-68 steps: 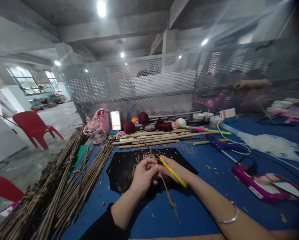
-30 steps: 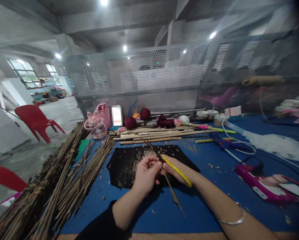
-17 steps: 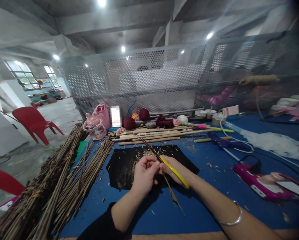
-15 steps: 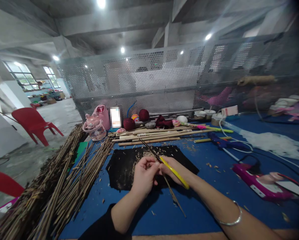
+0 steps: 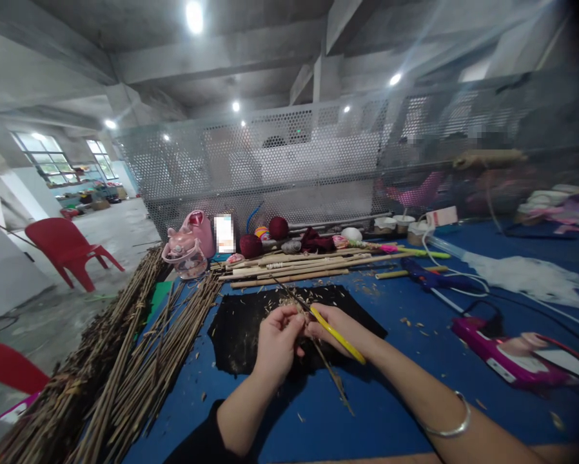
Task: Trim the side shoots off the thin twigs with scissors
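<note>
Over a black cloth (image 5: 236, 335) strewn with pale shavings, my two hands meet at the fingertips. My right hand (image 5: 338, 327) is closed on a pair of scissors with a yellow handle (image 5: 340, 338); the dark blades (image 5: 289, 293) point away to the upper left. A thin dry twig (image 5: 335, 380) slants from between the hands down to the right, above the blue table. My left hand (image 5: 277, 341) is closed in a pinch at the upper end of this twig, against the right fingertips. The exact spot of the grip is hidden by the fingers.
Long dry stalks (image 5: 168, 348) lie in bundles at the left. Pale sticks (image 5: 289, 270), dark red yarn balls (image 5: 278, 227) and a pink cup (image 5: 186, 254) stand behind the cloth. A blue glue gun (image 5: 429, 277), cables and a magenta power strip (image 5: 502, 354) occupy the right.
The view has tilted slightly up. My hands keep nearly the same pose; the scissors and the twig have shifted only a little.
</note>
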### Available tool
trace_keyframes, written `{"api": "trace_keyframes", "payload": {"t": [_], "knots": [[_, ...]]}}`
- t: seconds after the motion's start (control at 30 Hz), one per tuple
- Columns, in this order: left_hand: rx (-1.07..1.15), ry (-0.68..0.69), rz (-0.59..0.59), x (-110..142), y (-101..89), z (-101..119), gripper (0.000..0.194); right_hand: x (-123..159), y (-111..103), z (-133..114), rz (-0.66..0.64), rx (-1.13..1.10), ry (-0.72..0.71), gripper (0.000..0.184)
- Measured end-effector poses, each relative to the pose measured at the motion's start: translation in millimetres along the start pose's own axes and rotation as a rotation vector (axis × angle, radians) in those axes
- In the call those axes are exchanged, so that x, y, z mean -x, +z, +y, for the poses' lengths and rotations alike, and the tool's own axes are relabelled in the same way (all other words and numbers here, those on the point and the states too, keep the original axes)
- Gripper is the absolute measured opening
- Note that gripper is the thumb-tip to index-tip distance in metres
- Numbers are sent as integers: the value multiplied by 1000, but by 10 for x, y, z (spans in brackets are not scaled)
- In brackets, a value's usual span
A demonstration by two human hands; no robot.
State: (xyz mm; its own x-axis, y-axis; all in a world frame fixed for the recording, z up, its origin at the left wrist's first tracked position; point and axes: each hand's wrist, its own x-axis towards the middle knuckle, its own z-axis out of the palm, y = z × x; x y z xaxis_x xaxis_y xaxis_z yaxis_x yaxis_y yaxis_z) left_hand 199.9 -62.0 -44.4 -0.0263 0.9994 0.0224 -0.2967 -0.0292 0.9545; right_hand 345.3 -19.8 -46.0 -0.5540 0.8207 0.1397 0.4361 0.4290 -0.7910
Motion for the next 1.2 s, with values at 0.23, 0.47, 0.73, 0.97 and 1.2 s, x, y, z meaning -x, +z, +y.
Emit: {"api": "trace_keyframes", "payload": {"t": [0.23, 0.47, 0.73, 0.97, 1.2], "knots": [[-21, -14, -25, -1, -9, -14, 34, 21, 3, -20, -6, 35, -66, 46], [-34, -7, 2, -11, -28, -24, 32, 11, 80, -6, 55, -7, -60, 45], [-30, 1, 26, -3, -16, 15, 35, -13, 73, -54, 60, -95, 13, 43], [-42, 12, 61, -13, -42, -3, 36, -8, 33, -45, 109, 151, 73, 36], [-93, 29, 107, -30, -42, -6, 32, 38, 38, -133, 85, 167, 40, 37]]}}
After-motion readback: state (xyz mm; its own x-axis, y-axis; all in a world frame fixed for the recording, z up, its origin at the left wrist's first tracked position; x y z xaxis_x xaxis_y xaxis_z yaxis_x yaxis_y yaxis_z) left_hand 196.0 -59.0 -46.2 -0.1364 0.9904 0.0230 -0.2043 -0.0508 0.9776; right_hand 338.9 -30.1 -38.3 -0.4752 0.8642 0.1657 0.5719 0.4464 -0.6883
